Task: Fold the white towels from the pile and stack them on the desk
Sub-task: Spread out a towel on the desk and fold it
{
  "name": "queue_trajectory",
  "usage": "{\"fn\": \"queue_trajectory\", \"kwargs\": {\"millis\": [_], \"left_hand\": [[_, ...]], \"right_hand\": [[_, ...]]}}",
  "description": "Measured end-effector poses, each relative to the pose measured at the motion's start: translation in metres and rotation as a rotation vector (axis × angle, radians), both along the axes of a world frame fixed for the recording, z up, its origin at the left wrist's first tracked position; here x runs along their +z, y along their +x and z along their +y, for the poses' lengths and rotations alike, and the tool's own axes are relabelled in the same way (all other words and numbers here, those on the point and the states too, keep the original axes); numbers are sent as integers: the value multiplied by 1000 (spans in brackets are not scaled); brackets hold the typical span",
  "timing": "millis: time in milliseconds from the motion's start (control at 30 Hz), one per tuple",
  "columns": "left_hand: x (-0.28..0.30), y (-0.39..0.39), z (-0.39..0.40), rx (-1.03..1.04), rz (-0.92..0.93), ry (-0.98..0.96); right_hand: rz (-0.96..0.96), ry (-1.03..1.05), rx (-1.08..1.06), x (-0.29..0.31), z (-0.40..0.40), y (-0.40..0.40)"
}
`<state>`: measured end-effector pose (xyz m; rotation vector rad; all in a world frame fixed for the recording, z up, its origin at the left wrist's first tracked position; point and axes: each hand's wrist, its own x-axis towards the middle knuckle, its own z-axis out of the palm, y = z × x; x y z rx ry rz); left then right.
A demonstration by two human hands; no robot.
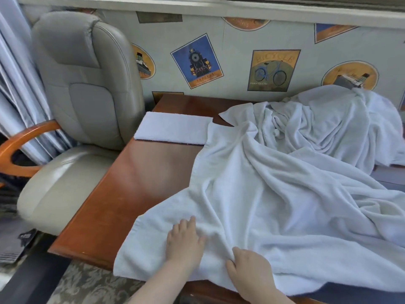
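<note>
White towel (274,194) lies spread on desk (135,183); left hand (184,242) presses flat, right hand (247,268) pinches it.

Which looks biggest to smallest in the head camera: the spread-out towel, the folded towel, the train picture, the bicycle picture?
1. Spread-out towel, under both hands, by far the largest.
2. Folded towel.
3. Train picture and bicycle picture: they look about alike, so I won't rank them.
</note>
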<state>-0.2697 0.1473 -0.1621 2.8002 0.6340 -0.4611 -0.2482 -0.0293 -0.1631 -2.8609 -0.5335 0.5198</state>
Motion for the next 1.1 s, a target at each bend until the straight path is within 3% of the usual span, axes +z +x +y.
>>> {"fn": "queue_trajectory", "kwargs": {"millis": [133, 233, 300, 367, 433, 533, 633, 800, 1000, 1100], "left_hand": [[13, 17, 11, -12, 60, -118], [20, 40, 13, 27, -117, -100], [19, 62, 15, 59, -257, -115], [16, 86, 19, 89, -317, -182], [14, 106, 22, 110, -261, -241], [6, 126, 20, 94, -93, -311], [-2, 137, 14, 128, 7, -319], [0, 150, 22, 160, 71, -250], [0, 160, 82, 200, 153, -155], [-2, 152, 116, 166, 221, -67]], "right_hand": [[223, 18, -122, 5, -1, 5], [100, 258, -244, 15, 11, 14], [-32, 366, -119, 15, 19, 21], [4, 327, 93, 11, 20, 28], [62, 148, 235, 9, 18, 32], [64, 62, 294, 11, 13, 30], [-46, 79, 278, 2, 12, 40], [65, 11, 237, 14, 23, 45], [-22, -46, 100, 7, 48, 50], [9, 35, 48, 7, 73, 48]]}}
